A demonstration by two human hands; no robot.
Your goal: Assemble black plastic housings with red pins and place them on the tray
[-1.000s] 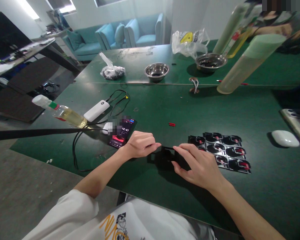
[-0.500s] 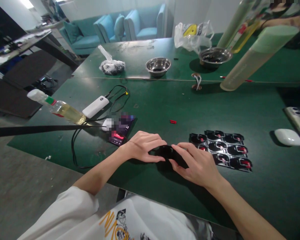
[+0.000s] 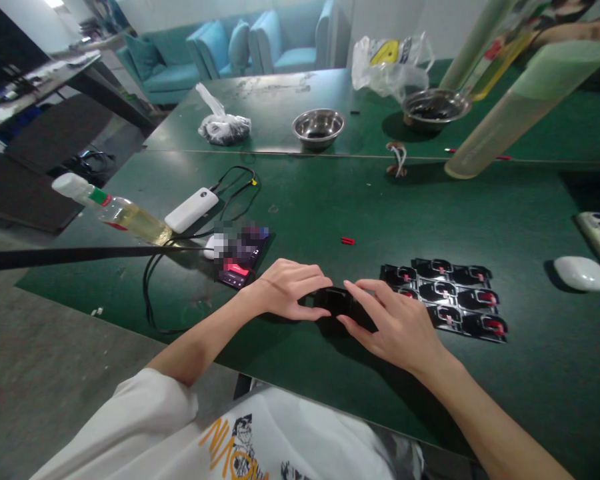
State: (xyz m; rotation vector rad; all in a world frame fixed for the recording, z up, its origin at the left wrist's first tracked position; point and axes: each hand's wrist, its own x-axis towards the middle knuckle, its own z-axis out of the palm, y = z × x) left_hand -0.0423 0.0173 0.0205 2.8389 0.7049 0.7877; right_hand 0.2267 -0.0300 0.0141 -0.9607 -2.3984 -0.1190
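Observation:
A glossy black piece (image 3: 337, 301) sits low over the green table (image 3: 300, 207) between my hands; its exact kind is hard to make out. My left hand (image 3: 291, 290) pinches its left end between thumb and fingers. Around its right part are the thumb and fingers of my right hand (image 3: 403, 327), which hide that side. Just right of this hand lie several black glossy parts (image 3: 443, 293) with red inside, set out in rows. Beyond my hands rest two small red sticks (image 3: 347, 241).
On the left are a phone (image 3: 243, 260), a white power bank (image 3: 192, 209), cables and a lying bottle (image 3: 125, 213). Farther back stand a metal bowl (image 3: 318, 128), another bowl (image 3: 435, 110), a knotted bag (image 3: 225, 128) and a tall tumbler (image 3: 510, 117). A white case (image 3: 582, 274) lies right.
My right hand's fingers have loosened slightly and show more of the black piece. My left hand stays at its left end. The whole view has shifted a little.

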